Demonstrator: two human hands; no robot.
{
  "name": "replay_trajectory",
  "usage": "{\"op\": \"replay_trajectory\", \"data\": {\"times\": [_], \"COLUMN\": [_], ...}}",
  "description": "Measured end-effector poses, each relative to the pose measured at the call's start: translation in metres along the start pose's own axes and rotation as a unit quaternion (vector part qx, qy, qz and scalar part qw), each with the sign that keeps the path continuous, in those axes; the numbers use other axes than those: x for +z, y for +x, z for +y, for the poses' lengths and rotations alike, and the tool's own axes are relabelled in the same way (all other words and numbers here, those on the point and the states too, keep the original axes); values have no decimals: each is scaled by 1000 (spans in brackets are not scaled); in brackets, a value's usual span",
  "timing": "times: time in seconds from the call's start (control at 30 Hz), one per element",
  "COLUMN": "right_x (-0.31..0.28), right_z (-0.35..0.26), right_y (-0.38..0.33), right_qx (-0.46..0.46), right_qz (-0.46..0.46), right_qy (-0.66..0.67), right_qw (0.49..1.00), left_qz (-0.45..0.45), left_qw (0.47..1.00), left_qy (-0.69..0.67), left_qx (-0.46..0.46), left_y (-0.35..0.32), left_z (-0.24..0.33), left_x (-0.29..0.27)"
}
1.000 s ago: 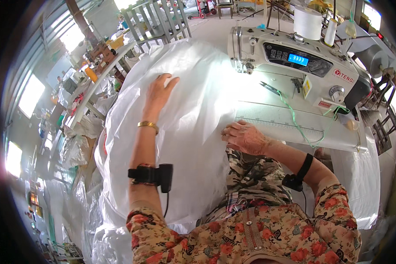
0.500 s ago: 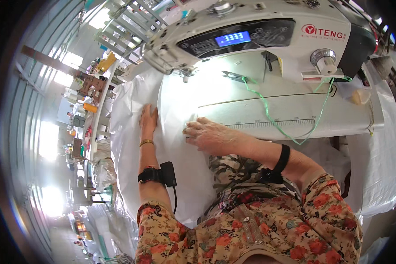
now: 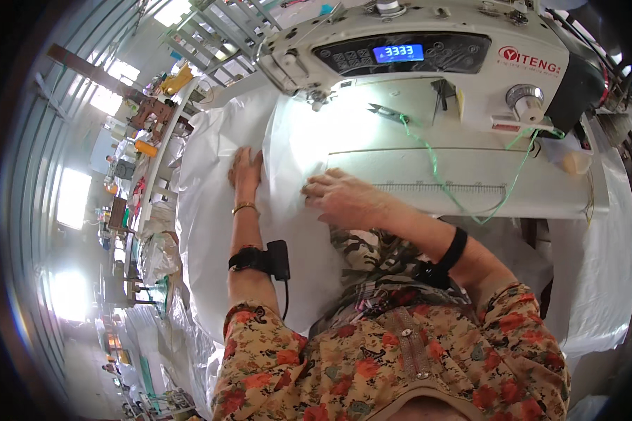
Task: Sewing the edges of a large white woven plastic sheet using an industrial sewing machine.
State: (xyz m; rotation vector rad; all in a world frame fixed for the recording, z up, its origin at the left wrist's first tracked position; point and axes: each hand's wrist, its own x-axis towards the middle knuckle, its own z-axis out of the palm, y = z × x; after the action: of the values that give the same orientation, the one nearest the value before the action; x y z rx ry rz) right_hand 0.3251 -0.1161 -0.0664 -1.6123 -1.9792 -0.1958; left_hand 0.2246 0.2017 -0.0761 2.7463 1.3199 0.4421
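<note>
We see a broad, glossy white sheet (image 3: 214,217) spread left of the workbench, its upper part reaching the lit area by the machine's head. Behind and to the right we have a long off-white sewing machine (image 3: 435,28) with a dark control panel, over a pale flat worktop (image 3: 414,168). Our right hand (image 3: 344,198) rests, fingers bent, at the sheet's right side by the worktop's front edge; we cannot tell whether it pinches the material. Our left hand (image 3: 246,167) lies on the sheet, fingers extended, clamped on nothing. Loose green thread (image 3: 434,165) trails across the worktop from small dark metal snips (image 3: 386,112). A thin gold-coloured bracelet (image 3: 245,206) circles our left wrist.
</note>
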Motion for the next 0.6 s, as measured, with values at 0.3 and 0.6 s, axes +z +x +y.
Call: {"op": "replay_trajectory", "data": {"times": [0.3, 0.6], "right_x": [0, 15], "right_z": [17, 40], "right_y": [7, 20], "right_qx": [80, 72], "right_qz": [-7, -15], "right_qy": [-24, -128], "right_qw": [997, 989], "left_qz": [-46, -27], "left_qw": [999, 998], "left_qy": [-9, -47], "left_qx": [12, 20], "left_y": [-10, -5], "left_z": [14, 14], "left_x": [-6, 4]}}
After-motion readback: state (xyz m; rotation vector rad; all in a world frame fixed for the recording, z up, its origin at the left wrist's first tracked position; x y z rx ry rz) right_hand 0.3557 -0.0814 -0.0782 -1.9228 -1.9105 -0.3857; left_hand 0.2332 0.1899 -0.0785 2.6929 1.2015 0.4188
